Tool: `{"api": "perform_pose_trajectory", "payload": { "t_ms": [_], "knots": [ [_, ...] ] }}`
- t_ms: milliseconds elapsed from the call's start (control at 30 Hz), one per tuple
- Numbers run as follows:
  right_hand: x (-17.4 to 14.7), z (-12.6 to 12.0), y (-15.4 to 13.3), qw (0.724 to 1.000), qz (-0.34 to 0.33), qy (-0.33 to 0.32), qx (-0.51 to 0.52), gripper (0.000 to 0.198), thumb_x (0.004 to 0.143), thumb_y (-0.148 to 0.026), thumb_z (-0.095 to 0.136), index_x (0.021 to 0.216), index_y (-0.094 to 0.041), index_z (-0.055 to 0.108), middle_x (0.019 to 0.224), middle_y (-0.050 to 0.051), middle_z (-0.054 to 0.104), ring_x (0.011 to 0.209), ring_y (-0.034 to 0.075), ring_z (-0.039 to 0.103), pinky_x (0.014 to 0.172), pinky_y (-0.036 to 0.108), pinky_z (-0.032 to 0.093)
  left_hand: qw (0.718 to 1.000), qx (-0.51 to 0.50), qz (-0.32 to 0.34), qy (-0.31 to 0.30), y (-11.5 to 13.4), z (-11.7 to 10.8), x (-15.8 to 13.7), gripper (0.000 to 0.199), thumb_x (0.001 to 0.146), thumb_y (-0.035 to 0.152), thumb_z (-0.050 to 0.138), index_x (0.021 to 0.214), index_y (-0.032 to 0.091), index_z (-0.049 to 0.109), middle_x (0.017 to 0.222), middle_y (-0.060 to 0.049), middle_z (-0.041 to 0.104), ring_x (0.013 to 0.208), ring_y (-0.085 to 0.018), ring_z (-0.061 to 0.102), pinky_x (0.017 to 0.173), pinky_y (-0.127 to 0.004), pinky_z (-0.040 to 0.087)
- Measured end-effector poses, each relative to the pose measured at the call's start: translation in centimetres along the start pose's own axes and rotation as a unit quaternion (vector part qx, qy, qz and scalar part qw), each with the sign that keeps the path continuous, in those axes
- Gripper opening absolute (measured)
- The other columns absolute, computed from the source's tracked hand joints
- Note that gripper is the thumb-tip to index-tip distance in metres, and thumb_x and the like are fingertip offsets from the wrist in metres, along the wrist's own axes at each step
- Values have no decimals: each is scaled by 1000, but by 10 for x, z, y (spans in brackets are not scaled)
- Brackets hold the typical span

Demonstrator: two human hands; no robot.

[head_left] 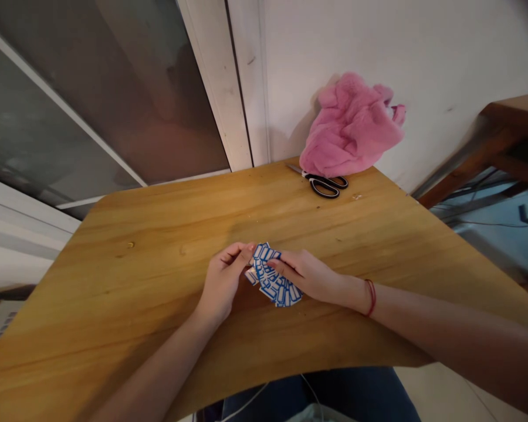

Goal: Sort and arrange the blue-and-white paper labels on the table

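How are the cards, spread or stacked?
Spread: the cards overlap in a curved fan, right hand holding them, left hand at the upper end.

Wooden table (167, 217), white wall (435, 53), white-framed dark glass panes (149, 88), pale floor (449, 392)

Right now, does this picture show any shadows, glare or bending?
In the head view, a soft shadow lies beside the left forearm on the wooden table; also in the head view, the pink cloth shades the wall, dark glass shows hazy patches, perhaps reflections, the table's near edge looks bowed, and the cards carry markings too fine to read.
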State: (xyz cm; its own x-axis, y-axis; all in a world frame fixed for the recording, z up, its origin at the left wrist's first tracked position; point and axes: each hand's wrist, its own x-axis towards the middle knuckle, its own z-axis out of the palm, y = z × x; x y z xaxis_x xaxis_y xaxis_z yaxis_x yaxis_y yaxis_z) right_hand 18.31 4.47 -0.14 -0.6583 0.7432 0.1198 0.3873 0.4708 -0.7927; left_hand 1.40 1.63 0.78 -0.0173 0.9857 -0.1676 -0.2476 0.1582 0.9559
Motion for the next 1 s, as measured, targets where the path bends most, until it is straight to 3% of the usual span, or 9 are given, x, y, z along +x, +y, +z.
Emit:
{"api": "perform_pose_trajectory", "payload": {
  "t_ms": [200,333,500,667,800,1000],
  "knots": [
    [1,-2,1,999,2,49,24,36,94,-39,33,72,-16,49,65,0,55,56,8,45,52,20,33,1000,-19,3,-16,3,0,-2,16,76,31,64,77,16,67,72,0,63,63,-8,54,58,-17,43],
    [1,-3,2,998,2,42,47,38,94,-41,32,68,-16,46,63,-1,53,54,8,43,51,20,32,999,-20,-13,-40,2,0,-2,15,78,29,62,85,17,68,74,0,64,64,-7,54,59,-16,43],
    [0,-3,3,998,8,51,43,38,94,-41,33,67,-16,45,61,-1,51,53,8,42,50,20,32,999,8,30,-25,3,-1,-1,29,76,26,66,104,22,60,73,2,66,64,-8,57,61,-16,45],
    [0,-2,5,998,6,62,-4,37,94,-39,33,68,-16,46,62,0,52,53,8,43,51,21,30,994,81,75,9,2,1,-4,13,75,28,66,80,16,64,69,0,66,62,-9,57,62,-18,46],
    [0,-2,3,998,9,56,-6,34,95,-37,32,75,-15,48,66,1,54,57,9,47,54,21,33,994,69,74,38,-1,4,-9,18,78,31,62,87,17,68,75,-1,68,67,-10,57,64,-19,47],
    [0,-3,2,997,14,73,2,35,94,-37,32,70,-16,45,61,-1,51,52,8,42,50,20,31,999,25,26,21,-2,6,-9,21,80,31,60,93,19,69,83,-2,68,71,-10,57,65,-18,45]
  ]
}}
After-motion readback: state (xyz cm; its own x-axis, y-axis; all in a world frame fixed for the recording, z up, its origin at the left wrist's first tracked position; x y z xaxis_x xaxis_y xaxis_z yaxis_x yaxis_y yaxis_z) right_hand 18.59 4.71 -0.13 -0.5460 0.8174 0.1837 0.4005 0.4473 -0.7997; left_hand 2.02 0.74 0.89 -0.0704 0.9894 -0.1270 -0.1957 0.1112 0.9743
